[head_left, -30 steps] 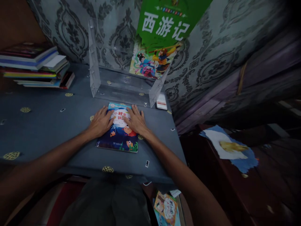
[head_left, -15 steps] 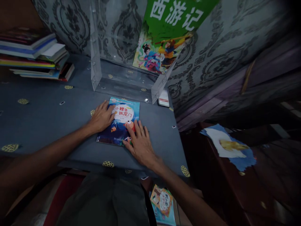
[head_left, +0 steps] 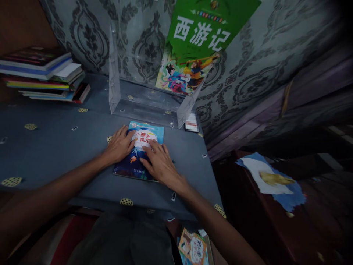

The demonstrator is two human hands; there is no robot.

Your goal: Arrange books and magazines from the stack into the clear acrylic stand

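A blue children's book (head_left: 128, 167) with red Chinese lettering and a cartoon fish lies closed on the cloth-covered table (head_left: 88, 147). My left hand (head_left: 120, 144) rests across its left edge, fingers stretched out over the cover. On the right part of the cover lies my right hand (head_left: 160, 162), fingers spread, hiding some of the title and picture. Neither hand grips the book. Just behind it stands a clear acrylic rack (head_left: 149, 112), with a green picture book (head_left: 193, 44) upright at its right side.
A stack of books (head_left: 44, 75) sits at the table's back left. Beside the rack's right foot is a small white object (head_left: 192, 122), blurred. Another book (head_left: 193, 248) lies below the table's front edge. A brown surface (head_left: 256, 198) at right bears blue and white sheets (head_left: 264, 176).
My right hand has slid left and up over the cover, now hiding part of the title. My left hand stays on the book's left edge. The camera view has tilted up slightly.
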